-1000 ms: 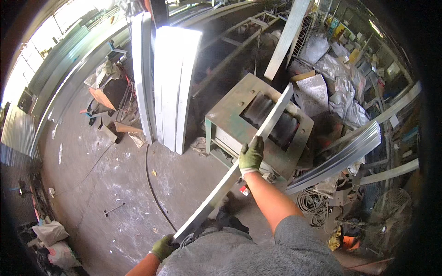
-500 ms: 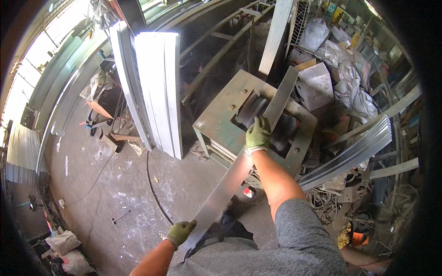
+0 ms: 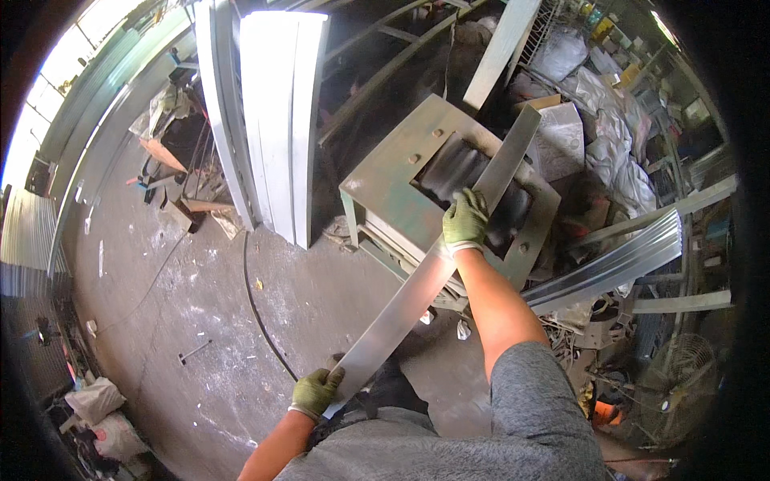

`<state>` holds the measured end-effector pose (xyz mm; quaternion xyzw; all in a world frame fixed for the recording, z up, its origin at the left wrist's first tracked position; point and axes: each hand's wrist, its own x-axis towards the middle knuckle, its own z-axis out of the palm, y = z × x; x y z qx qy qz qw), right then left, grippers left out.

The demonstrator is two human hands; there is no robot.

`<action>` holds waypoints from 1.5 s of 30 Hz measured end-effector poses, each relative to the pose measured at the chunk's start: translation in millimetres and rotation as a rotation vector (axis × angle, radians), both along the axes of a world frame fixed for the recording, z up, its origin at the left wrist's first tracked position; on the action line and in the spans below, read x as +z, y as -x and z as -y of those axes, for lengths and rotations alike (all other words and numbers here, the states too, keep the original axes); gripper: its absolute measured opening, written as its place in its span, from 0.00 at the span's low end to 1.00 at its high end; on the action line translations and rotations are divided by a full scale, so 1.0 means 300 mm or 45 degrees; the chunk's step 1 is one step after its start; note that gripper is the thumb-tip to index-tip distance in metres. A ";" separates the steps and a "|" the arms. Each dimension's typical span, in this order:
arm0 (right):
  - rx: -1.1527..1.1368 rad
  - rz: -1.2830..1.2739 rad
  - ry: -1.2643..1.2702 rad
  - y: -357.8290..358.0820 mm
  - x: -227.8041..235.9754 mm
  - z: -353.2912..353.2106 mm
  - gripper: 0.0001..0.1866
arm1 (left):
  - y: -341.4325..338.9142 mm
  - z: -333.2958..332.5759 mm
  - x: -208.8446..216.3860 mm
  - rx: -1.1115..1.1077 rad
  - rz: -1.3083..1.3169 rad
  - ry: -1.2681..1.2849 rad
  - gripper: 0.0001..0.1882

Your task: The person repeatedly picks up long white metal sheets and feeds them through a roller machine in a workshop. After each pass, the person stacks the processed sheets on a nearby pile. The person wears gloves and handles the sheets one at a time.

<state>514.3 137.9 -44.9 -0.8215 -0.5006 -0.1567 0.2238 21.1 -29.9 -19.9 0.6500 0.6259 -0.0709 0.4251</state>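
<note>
A long flat metal strip (image 3: 399, 318) runs slantwise from near my body up across a green-grey machine (image 3: 395, 154). My left hand (image 3: 318, 390), in an olive-green glove, is closed around the strip's near end. Farther along, my right hand (image 3: 466, 220), gloved alike, grips the strip by its edge where it passes over the machine's front rim. Beneath the strip, dark rollers (image 3: 454, 168) show in the machine's rectangular opening. The strip's far end reaches beyond the machine's top plate, and bolts stud that plate.
Tall bright sheet-metal panels (image 3: 277, 128) stand left of the machine. At the right, a bent corrugated sheet (image 3: 613, 264) juts out near a wire fan (image 3: 678, 373). Plastic-wrapped bundles (image 3: 609, 144) and a white box (image 3: 559, 143) lie behind. A black cable (image 3: 258, 317) crosses the floor.
My view has shifted, so the surroundings sit differently in the picture. Both hands keep their hold on the strip, which still lies across the machine at much the same slant.
</note>
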 end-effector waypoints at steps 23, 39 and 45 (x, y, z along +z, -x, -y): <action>0.109 -0.202 0.162 0.840 -0.074 0.403 0.22 | 0.813 0.382 -0.203 0.116 0.065 0.199 0.32; 0.257 -0.444 0.461 1.285 -0.094 0.665 0.24 | 1.334 0.619 -0.234 0.141 -0.106 0.320 0.30; 0.257 -0.245 0.347 1.082 -0.075 0.564 0.26 | 1.107 0.485 -0.248 0.124 -0.059 0.312 0.29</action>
